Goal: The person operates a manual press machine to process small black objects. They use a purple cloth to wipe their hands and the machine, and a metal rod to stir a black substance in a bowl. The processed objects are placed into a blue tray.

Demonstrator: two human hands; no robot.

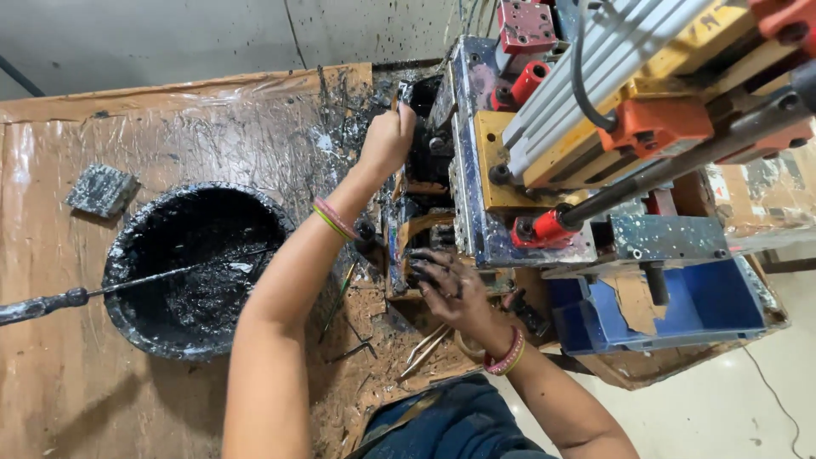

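My left hand (387, 140) reaches up into the ink-smeared front of a printing machine (476, 170). Its fingers are curled around a thin stick-like tool (394, 95); most of the tool is hidden. A pink and green bangle circles that wrist. My right hand (444, 285), fingers spread and stained black, rests flat on the machine's lower front block (406, 246) and holds nothing. It wears a red bangle.
A black bowl of ink (136, 246) sits at the left, with a long screwdriver (51, 303) lying across it. A small ink-coated square pad (102, 189) lies further left. The brown table is covered in plastic (170, 127). A blue tray (714, 306) hangs below the machine; thin sticks (425, 344) lie beside my right hand.
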